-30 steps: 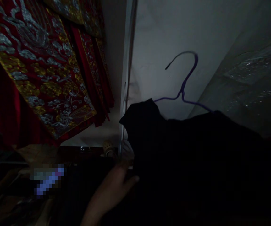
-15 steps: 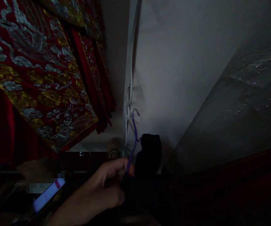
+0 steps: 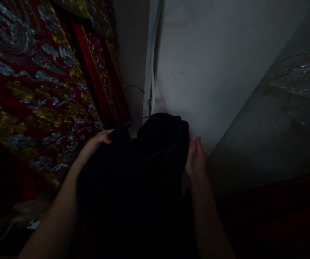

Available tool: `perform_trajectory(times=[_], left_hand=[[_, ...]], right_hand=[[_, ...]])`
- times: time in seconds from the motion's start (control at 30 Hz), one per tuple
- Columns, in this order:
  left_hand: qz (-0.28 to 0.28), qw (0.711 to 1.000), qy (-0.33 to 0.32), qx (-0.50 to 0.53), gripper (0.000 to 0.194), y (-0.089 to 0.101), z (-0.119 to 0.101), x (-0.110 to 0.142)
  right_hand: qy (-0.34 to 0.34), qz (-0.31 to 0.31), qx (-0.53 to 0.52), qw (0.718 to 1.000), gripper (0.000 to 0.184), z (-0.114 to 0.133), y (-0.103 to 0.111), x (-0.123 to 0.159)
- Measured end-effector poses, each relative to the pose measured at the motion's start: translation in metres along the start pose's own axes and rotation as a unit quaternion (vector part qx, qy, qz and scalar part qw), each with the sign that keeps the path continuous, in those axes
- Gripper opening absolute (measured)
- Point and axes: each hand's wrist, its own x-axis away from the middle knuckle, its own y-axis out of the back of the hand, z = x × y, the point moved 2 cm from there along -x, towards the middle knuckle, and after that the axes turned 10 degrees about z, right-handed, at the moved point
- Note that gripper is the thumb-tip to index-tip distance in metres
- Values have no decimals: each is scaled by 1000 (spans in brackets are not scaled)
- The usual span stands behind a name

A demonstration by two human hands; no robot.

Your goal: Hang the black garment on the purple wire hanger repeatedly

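dimly, left hand (image 3: 99, 139) grips, right (image 3: 196, 160) touches garment (image 3: 128, 176) (black).

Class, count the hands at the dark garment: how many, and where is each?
2: the left hand at the dark garment's upper left edge, the right hand at its right edge. Deep shadow could hide others.
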Motion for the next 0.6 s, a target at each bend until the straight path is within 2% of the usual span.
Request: perform_trajectory(times=[0.1, 0.13, 0.23, 0.3, 0.37, 0.43, 0.53, 0.6], left_hand=[[154, 977, 63, 137, 42, -12, 0, -27], [177, 972, 62, 143, 43, -15, -2, -32], [212, 975, 12, 71, 42, -19, -8, -34], [195, 980, -46, -15, 38, -20, -11, -24], [121, 980, -110, -114, 36, -22, -14, -9], [3, 968, -166, -188, 35, -27, -14, 10], [-198, 931, -223, -212, 29, -42, -5, 45], [-289, 907, -232, -200, 18, -60, 7, 69]], right_hand=[[-44, -22, -52, 997, 56, 4, 3, -16], [-50, -50, -54, 996, 53, 8, 8, -16], [-42, -176, -25, 983, 46, 16, 29, 3], [-21, -247, -1, 969, 42, 15, 39, 24], [6, -282, 19, 959, 41, 11, 40, 45], [25, -288, 33, 957, 41, 5, 35, 60], [2, -275, 13, 961, 39, -8, 24, 66], [-31, -266, -14, 963, 39, -14, 18, 63]])
